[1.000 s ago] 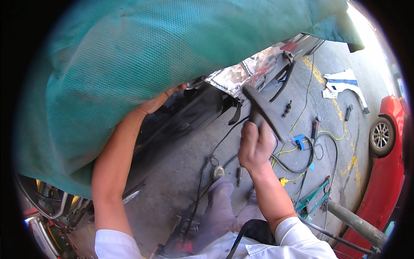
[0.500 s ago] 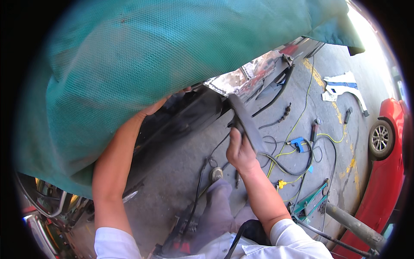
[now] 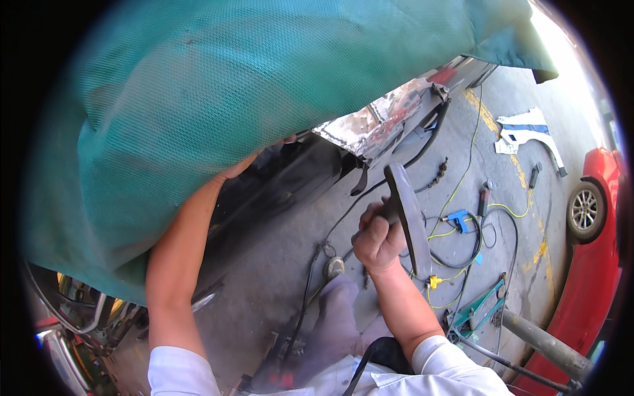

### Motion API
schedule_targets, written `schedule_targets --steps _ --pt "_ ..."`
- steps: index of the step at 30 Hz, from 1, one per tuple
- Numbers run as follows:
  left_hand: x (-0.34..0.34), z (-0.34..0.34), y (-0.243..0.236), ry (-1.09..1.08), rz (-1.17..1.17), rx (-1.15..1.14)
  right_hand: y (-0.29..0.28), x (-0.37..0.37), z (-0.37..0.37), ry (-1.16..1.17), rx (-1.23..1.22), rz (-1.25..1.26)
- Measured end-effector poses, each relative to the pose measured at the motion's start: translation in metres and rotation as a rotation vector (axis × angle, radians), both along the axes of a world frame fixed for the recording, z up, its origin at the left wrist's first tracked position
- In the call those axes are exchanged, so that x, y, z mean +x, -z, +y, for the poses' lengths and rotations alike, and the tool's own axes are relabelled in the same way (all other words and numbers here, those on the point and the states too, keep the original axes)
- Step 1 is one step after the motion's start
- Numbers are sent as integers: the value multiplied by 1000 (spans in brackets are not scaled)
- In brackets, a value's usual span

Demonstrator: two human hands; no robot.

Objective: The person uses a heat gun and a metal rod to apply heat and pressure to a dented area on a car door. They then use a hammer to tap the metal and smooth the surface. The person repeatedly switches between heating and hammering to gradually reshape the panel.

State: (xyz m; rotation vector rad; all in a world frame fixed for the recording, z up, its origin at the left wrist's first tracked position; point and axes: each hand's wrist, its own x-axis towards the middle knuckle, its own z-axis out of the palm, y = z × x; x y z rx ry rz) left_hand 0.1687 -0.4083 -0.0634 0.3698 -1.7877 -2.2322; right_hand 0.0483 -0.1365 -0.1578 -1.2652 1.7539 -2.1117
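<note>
Clamped on a long dark-grey tool (image 3: 411, 218), the right hand (image 3: 380, 244) has drawn clear of the teal textured cover (image 3: 218, 92); left hand (image 3: 236, 169), grip hidden, can't tell.

Head-worn left fisheye looks down; right hand (image 3: 379, 243) near, floor (image 3: 261, 267) farther.

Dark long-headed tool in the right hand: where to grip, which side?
Probably by the handle, from the picture's left: it juts that way from the long dark head, and the right hand wraps it there, hiding most of it.
</note>
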Motion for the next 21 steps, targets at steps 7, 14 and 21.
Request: schedule_targets --steps 7,14,21 --pt "5 -9 11 -33 -15 28 7 4 -3 93 216 148" --pt "3 1 7 -18 97 -67 -27 10 -7 23 268 179" --pt "0 8 -8 -17 94 -7 -39 8 -10 -40 -56 19"
